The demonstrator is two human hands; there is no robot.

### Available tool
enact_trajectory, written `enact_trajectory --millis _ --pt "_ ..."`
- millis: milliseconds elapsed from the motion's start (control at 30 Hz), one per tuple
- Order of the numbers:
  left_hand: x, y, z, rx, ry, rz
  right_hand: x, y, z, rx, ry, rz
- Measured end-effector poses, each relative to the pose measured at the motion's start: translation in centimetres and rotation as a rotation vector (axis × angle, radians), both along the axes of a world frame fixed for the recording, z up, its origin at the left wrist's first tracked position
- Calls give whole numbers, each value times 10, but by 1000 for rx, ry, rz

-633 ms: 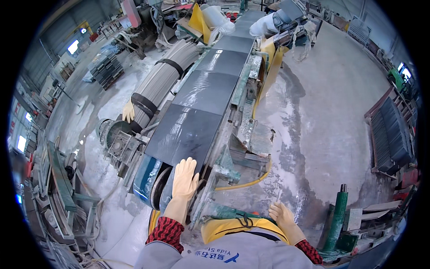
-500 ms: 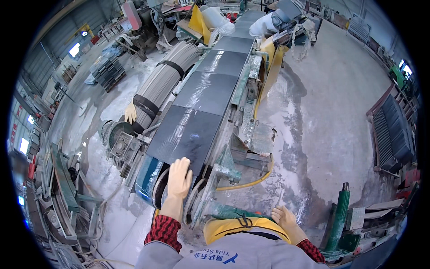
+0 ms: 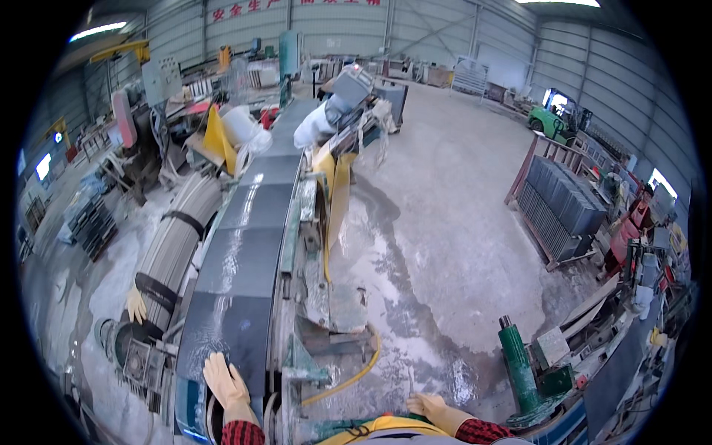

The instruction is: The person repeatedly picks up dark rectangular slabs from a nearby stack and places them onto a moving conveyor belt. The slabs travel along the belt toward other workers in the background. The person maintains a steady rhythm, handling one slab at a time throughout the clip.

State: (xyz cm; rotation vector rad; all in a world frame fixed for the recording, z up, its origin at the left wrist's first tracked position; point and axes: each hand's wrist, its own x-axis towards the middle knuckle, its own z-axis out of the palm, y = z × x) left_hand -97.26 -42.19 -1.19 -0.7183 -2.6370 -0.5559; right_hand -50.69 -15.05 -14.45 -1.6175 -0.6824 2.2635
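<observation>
My left hand (image 3: 226,382), in a cream rubber glove, lies with outstretched fingers at the near end of a wet dark stone slab (image 3: 231,319). Several such slabs run in a line along the conveyor, whose blue end (image 3: 191,411) shows beneath them. My right hand (image 3: 429,407), gloved alike, is by my waist over a yellow apron (image 3: 397,426). Its fingers are curled, and nothing shows in them. Both forearms have red and black checked sleeves.
A motor (image 3: 139,362) and a strapped grey bundle (image 3: 172,248) bearing a loose glove (image 3: 136,304) flank the conveyor's left. At right are a yellow hose (image 3: 356,382), a green post (image 3: 519,363), racked slabs (image 3: 556,200), a person in red (image 3: 630,230) and a green forklift (image 3: 550,122).
My view has lifted and turned right, so the conveyor sits farther left and lower. The left hand stays at the slab's near end; the right stays by my waist.
</observation>
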Motion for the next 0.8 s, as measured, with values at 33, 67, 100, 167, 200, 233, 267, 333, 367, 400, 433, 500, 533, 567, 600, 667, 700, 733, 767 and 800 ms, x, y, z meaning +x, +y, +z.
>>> enact_trajectory --millis 33,67,100,167,200,233,267,333,367,400,433,500,533,567,600,667,700,733,767,800 --pt "-1 -2 -2 -11 3 -6 -4 0 -1 13 -56 21" --pt "-1 -3 -4 -21 5 -8 -6 -1 -2 27 -113 46" --pt "-3 -1 -6 -31 7 -5 -8 1 -1 44 -170 74" --pt "-3 -3 -6 -38 29 -12 -7 3 -2 7 -104 115" --pt "-4 -3 -5 -43 27 -13 -7 4 -4 -11 -72 134" --pt "-2 -2 -1 -33 33 -26 -7 0 -3 27 -108 152" --pt "1 -3 4 -28 -4 -28 -9 -2 -2 37 -115 171" --pt "4 -4 14 -27 -55 -25 -10 -3 -1 61 -134 199" --pt "3 -6 12 -26 -38 -20 -11 -3 -4 60 -146 198" --pt "2 -8 8 -24 -21 -16 -14 -3 -6 59 -157 196" --pt "3 -9 7 -24 -7 -13 -14 -4 -7 57 -172 193" --pt "4 -10 7 -21 -12 -16 -11 -2 -7 43 -137 204" --pt "5 -11 8 -19 -14 -16 -10 -1 -7 36 -118 211" --pt "6 -12 7 -12 -1 -20 -8 -1 -6 33 -93 216" --pt "6 -12 6 -5 11 -24 -5 0 -5 31 -68 222" --pt "7 -12 6 -1 31 -25 -7 -1 -4 39 -69 227" --pt "7 -13 4 -2 36 -22 -9 -2 -4 52 -98 226" --pt "7 -13 3 -3 40 -22 -10 -2 -6 65 -128 223" --pt "7 -13 2 -1 33 -24 -11 -3 -8 77 -147 226" --pt "7 -14 3 -1 29 -30 -12 -4 -9 91 -165 228"
